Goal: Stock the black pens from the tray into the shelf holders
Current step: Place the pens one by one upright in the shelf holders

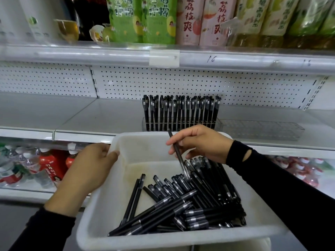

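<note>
1. Shelf (108, 115): white, with a pegboard back and drinks (159, 20) on the level above.
2. Tray (101, 205): white, in front of the shelf, with heaped black pens (190, 201) in its right half.
3. Left holder (144, 125): on the shelf, packed with upright pens. Right holder (261, 130): clear plastic, just beside it.
4. Left hand (90, 169): grips the tray's left rim.
5. Right hand (201, 142): over the tray, pinching one pen (178, 154).
6. That pen: tilted, its lower end at the heap.

White pegboard (181, 82), metal shelves (90, 115), bottled drinks (159, 20)
</note>
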`<state>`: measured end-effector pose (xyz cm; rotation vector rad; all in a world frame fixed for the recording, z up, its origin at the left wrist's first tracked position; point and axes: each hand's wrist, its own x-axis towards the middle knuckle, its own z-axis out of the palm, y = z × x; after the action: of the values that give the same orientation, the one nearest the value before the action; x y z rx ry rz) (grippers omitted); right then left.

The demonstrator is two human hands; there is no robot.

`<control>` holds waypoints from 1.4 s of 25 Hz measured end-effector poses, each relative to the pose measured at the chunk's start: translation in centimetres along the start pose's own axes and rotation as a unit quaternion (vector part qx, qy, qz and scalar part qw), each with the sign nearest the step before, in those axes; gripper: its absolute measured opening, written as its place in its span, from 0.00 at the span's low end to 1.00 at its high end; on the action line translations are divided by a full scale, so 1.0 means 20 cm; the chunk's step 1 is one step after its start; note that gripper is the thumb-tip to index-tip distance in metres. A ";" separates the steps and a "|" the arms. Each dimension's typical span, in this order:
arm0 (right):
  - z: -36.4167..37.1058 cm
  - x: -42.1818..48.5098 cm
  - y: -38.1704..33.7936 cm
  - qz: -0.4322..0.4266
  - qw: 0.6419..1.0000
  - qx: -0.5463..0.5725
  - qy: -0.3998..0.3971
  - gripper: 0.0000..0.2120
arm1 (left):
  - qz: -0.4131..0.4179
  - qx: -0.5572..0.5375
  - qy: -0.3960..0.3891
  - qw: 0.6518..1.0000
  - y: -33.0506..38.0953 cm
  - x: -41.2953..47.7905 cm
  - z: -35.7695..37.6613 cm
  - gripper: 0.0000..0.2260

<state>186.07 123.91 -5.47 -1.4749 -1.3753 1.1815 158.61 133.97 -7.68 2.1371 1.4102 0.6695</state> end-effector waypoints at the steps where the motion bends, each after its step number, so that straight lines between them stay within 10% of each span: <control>1: -0.01 0.01 0.01 -0.006 0.999 0.037 -0.014 0.10 | 0.000 -0.002 0.001 1.000 0.00 0.00 0.00 0.06; 6: -0.02 0.01 0.01 -0.037 0.999 -0.013 -0.007 0.08 | -0.004 -0.018 0.002 1.000 -0.01 0.00 0.00 0.05; 16: -0.27 0.38 -0.06 -0.065 0.924 -0.166 0.338 0.08 | -0.011 -0.027 -0.022 0.999 0.00 -0.01 -0.02 0.04; 28: -0.28 0.55 0.11 0.022 0.871 -0.376 0.315 0.10 | -0.044 -0.027 -0.132 0.990 0.03 -0.07 -0.09 0.14; 35: -0.26 0.59 0.12 0.081 0.854 -0.425 0.289 0.15 | 0.008 0.002 -0.028 1.000 0.04 -0.16 -0.02 0.21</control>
<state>191.57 135.59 -7.82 -2.3420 -1.3940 0.0864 157.78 130.71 -7.24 2.1553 1.3684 0.6087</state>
